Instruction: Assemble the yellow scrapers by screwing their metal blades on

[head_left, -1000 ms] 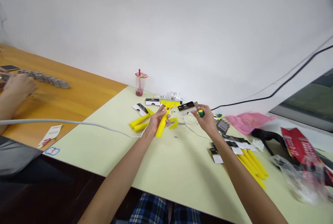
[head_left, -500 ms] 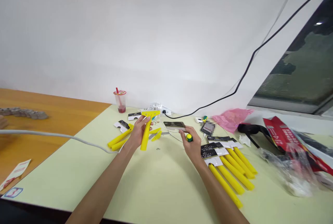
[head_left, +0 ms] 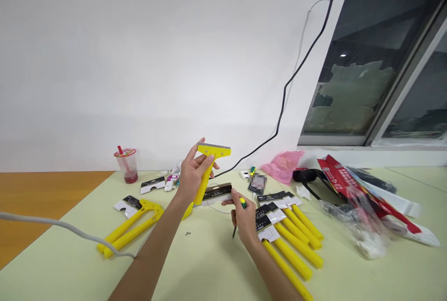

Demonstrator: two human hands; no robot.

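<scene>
My left hand (head_left: 189, 176) is closed around the handle of a yellow scraper (head_left: 205, 183), held up with its metal-edged head at the top. Two screw heads show on that head. My right hand (head_left: 246, 221) pinches a black and white packaging card (head_left: 218, 194) just right of the scraper handle. The same hand also grips a screwdriver (head_left: 243, 203) with a green and yellow handle, its dark shaft pointing down. Small metal bits (head_left: 187, 233) lie on the table below. A yellow piece (head_left: 187, 211) is partly hidden behind my left forearm.
Several carded yellow scrapers (head_left: 296, 240) lie at right. Two more yellow handles (head_left: 131, 233) are at left near a card (head_left: 128, 206). A drink cup (head_left: 126, 166), pink bag (head_left: 283, 166), headphones (head_left: 307, 176) and red packaging (head_left: 349, 184) stand or lie behind. A grey cable (head_left: 70, 231) crosses at left.
My view has turned right. The scraper is raised and its metal edge now shows at the top. My right hand has brought the card close beside the scraper handle.
</scene>
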